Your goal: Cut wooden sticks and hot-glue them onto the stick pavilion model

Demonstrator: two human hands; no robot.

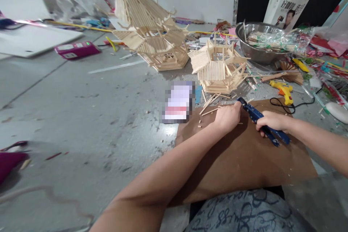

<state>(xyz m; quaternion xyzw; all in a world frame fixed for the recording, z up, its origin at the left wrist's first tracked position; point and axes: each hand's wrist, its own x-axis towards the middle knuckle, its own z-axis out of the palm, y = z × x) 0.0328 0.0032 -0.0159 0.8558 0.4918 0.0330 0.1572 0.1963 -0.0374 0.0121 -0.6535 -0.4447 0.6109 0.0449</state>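
Note:
My left hand (228,116) is closed over the brown sheet, its fingertips at the jaws of dark blue pliers (252,114). It appears to grip a thin wooden stick (210,111), which shows on its left side; the fingers hide the rest. Wrapped round the plier handles is my right hand (272,122). Loose sticks and short cut pieces (200,121) lie left of my left hand. Just beyond stands a small six-sided stick building (217,67) with an open top. Behind it to the left is a taller stick pagoda (160,40) with a pointed roof.
Brown sheet (239,166) covers the floor before me. A blurred-out phone (178,101) lies to its left. On the right are a yellow glue gun (282,90) with a black cord, a metal bowl (261,56) of packaged sticks and scattered scraps. A purple pouch (77,50) lies far left.

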